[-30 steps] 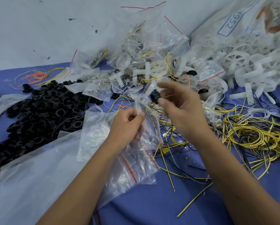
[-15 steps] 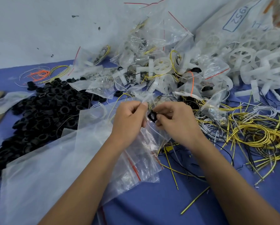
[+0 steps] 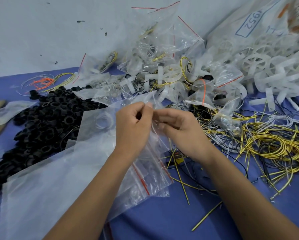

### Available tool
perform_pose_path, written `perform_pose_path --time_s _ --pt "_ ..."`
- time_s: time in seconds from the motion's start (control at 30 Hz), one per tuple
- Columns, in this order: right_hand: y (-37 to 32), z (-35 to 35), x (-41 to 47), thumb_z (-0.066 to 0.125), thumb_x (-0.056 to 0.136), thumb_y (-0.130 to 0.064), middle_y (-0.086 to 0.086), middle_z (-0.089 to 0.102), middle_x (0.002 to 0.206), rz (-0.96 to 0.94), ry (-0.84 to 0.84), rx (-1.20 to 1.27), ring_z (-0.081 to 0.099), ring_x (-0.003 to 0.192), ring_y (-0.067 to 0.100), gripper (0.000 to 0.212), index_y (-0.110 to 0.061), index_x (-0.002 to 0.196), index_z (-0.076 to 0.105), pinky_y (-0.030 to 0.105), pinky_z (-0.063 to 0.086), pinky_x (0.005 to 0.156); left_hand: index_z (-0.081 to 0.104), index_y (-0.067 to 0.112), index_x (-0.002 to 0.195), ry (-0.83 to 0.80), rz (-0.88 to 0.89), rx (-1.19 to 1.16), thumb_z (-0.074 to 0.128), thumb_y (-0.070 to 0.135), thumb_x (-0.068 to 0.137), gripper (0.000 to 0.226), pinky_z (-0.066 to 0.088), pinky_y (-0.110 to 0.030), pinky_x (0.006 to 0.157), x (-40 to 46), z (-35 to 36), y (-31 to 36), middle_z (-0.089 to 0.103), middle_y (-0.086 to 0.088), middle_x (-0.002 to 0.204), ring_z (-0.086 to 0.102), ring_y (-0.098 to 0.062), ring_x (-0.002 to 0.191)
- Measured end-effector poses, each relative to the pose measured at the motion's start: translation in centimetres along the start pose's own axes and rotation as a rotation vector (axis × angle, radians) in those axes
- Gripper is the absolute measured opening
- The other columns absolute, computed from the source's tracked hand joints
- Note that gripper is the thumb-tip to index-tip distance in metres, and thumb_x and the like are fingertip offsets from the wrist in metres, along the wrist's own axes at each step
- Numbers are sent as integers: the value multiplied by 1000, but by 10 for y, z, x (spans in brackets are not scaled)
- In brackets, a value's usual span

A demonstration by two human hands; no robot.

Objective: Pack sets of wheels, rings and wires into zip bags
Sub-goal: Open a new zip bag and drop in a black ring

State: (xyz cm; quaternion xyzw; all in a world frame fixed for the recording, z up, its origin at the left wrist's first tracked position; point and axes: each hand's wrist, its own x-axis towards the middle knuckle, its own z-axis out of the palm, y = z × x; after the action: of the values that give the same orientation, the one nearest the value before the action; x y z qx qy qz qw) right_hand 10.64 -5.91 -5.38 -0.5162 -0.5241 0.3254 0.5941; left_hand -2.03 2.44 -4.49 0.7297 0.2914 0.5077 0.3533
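My left hand (image 3: 133,125) pinches the top edge of a small clear zip bag (image 3: 154,134) at mid table. My right hand (image 3: 178,127) has its fingers curled into the bag's mouth; the black ring it carried is hidden. Under my hands lies a stack of empty zip bags (image 3: 150,175) with red seal lines. Black rings (image 3: 46,122) are heaped at the left. Yellow and black wires (image 3: 270,144) tangle at the right. White wheels (image 3: 259,66) pile up at the back right. Filled zip bags (image 3: 162,54) are heaped at the back middle.
A large clear plastic bag (image 3: 46,184) covers the near left of the blue tablecloth (image 3: 171,219). Loose wire offcuts (image 3: 181,181) lie right of the bag stack. Orange and yellow wires (image 3: 46,82) sit at the back left. A white sack (image 3: 245,26) marked with numbers leans on the wall.
My right hand came down and left with the black ring to the bag's mouth; the ring is now out of sight. My left hand kept hold of the bag and rose a little.
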Motion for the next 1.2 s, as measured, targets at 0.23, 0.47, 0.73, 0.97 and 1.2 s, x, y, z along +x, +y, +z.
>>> perform_pose_path --time_s 0.23,0.47,0.73,0.97,1.2 --pt "8 7 1 46 101 4 4 68 126 -52 -162 -408 60 123 13 33 -7 124 67 43 44 110 40 -3 59 69 -26 -51 56 25 98 50 34 -45 49 -2 -2 0 37 -24 55 35 -33 51" --pt "-3 9 -2 40 92 17 16 77 103 46 -31 85 73 105 27 38 5 110 72 36 57 95 35 18 53 243 -121 -59 55 26 95 48 26 -30 48 -2 1 -8 31 4 47 29 -11 49" --pt "7 -10 22 50 92 1 -4 72 78 20 411 -501 67 74 10 30 -16 90 74 37 56 66 54 5 63 -85 -261 207 55 30 100 45 55 -51 65 -7 7 -39 64 -11 62 64 -31 61" --pt "13 -22 75 48 96 -2 14 53 124 138 254 -764 60 82 29 31 -14 119 66 35 48 81 60 -1 67 -200 -452 238 45 26 86 37 61 -47 63 -13 18 -21 68 -15 59 69 -34 57" --pt "21 -25 103 49 92 3 25 39 143 353 156 -1037 48 128 41 41 -6 131 61 39 39 109 58 -5 77 -58 -898 -345 45 2 95 23 61 -32 50 -17 38 -1 62 -10 57 66 -22 44"
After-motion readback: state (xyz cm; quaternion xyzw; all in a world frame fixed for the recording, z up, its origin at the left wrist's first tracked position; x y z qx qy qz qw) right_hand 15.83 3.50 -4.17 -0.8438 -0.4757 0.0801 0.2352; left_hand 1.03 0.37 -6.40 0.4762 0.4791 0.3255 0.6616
